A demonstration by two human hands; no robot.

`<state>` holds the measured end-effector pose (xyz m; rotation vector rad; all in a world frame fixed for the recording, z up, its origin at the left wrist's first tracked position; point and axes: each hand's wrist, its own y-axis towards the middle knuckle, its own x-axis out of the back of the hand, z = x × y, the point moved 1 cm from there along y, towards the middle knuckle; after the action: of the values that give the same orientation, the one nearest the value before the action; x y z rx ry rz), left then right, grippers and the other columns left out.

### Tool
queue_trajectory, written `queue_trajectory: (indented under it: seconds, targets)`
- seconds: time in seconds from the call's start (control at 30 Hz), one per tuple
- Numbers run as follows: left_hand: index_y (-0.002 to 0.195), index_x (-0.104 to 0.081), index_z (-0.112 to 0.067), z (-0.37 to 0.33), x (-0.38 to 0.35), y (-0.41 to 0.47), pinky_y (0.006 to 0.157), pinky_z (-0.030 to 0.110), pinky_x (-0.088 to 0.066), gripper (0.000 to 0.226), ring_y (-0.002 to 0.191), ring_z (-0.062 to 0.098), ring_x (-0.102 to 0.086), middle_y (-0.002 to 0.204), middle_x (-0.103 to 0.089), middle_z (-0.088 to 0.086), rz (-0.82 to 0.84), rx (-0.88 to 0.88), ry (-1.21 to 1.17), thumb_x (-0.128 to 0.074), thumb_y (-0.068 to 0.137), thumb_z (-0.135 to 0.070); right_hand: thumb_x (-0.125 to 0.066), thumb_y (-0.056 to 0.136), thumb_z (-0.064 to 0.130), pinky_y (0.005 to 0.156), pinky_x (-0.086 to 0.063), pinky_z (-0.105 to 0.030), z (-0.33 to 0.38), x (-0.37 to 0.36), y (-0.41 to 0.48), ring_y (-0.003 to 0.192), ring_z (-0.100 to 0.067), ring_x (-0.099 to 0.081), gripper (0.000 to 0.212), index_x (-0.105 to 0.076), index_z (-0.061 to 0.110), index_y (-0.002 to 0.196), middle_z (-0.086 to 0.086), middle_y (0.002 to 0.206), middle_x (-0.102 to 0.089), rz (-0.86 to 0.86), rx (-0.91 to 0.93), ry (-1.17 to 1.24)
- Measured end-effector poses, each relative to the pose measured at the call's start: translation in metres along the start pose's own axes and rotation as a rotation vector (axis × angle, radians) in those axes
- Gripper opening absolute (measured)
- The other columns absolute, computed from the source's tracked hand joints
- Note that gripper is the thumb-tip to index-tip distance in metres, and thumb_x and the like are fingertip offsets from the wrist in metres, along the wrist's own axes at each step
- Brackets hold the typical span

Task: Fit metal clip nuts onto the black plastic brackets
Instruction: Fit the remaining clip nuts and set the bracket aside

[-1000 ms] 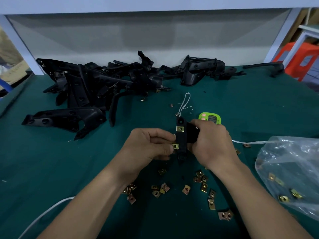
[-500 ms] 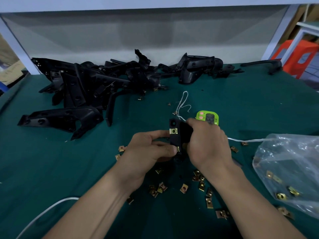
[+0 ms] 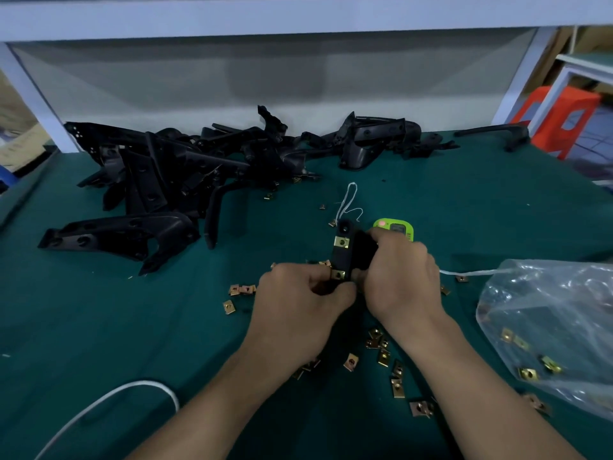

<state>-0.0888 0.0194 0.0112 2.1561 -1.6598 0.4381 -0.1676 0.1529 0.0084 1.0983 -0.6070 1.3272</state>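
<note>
Our left hand (image 3: 298, 305) pinches the black bracket (image 3: 342, 257) at 6 o'clock, right hand (image 3: 402, 277) grips its 3 o'clock side.

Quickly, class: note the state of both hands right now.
Left hand: closed, pinching the black bracket at its lower clip nut.
Right hand: closed, gripping the same bracket.

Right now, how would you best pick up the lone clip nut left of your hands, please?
Pinch the clip nut by two opposite edges, from straight above: it lies flat on the green mat, apart from the other nuts, so its sides look free.
</note>
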Motion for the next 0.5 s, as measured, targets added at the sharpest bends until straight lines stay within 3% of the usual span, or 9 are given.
queue_trajectory:
  seconds: [0.1,0.2,0.27,0.33,0.4,0.5]
  targets:
    - [0.062,-0.065,-0.017,-0.001,0.000,-0.002,0.044,0.022,-0.032,0.031,0.044,0.005,-0.038,0.047,-0.050,-0.003,-0.085,-0.057,0.063,-0.066,0.082,-0.040,-0.075,0.077,0.019,0.060,-0.036,-0.031,0.003,0.004,-0.002,0.062,-0.028,-0.041,0.032,-0.047,0.028,0.090,0.007,0.066,-0.041,-0.013,0.047,-0.014]
    - [0.065,-0.065,-0.017,-0.003,0.009,0.003,0.045,0.021,-0.035,0.024,0.046,0.005,-0.041,0.049,-0.052,-0.007,-0.122,-0.058,0.115,-0.068,0.085,-0.031,-0.075,0.080,0.030,0.056,-0.040,-0.031,0.003,0.018,0.004,0.067,-0.021,-0.052,0.028,-0.048,0.026,0.088,0.007,0.074,-0.052,0.171,0.089,0.196]
    - [0.075,-0.070,-0.028,-0.008,0.017,0.005,0.049,0.017,-0.042,0.010,0.052,0.003,-0.054,0.057,-0.063,-0.014,-0.159,-0.066,0.092,-0.068,0.085,-0.026,-0.071,0.083,0.027,0.052,-0.039,-0.023,0.002,0.030,0.008,0.065,-0.013,-0.055,0.019,-0.052,0.025,0.081,0.006,0.070,-0.057,0.267,0.094,0.362]
    - [0.082,-0.068,-0.051,-0.019,0.019,0.005,0.059,0.006,-0.046,0.029,0.070,-0.006,-0.064,0.072,-0.068,-0.031,-0.214,-0.116,0.060,-0.071,0.085,-0.022,-0.067,0.082,0.024,0.056,-0.042,-0.026,0.002,0.041,0.006,0.065,-0.015,-0.057,0.015,-0.054,0.025,0.075,0.003,0.068,-0.059,0.314,0.079,0.476]
    - [0.079,-0.063,-0.067,-0.030,0.015,0.004,0.063,-0.001,-0.041,0.045,0.076,-0.016,-0.063,0.078,-0.065,-0.042,-0.227,-0.170,0.051,-0.074,0.086,-0.024,-0.065,0.081,0.026,0.058,-0.043,-0.030,-0.001,0.051,-0.002,0.067,-0.014,-0.058,0.014,-0.055,0.032,0.073,0.002,0.073,-0.060,0.339,0.070,0.504]
    - [0.094,-0.073,-0.053,-0.047,0.000,0.007,0.065,0.002,-0.046,0.030,0.076,-0.013,-0.065,0.079,-0.068,-0.038,-0.207,-0.230,0.018,-0.075,0.088,-0.023,-0.064,0.081,0.022,0.060,-0.047,-0.031,-0.012,0.068,-0.016,0.068,-0.011,-0.062,0.011,-0.061,0.033,0.082,0.004,0.075,-0.067,0.308,0.022,0.545]
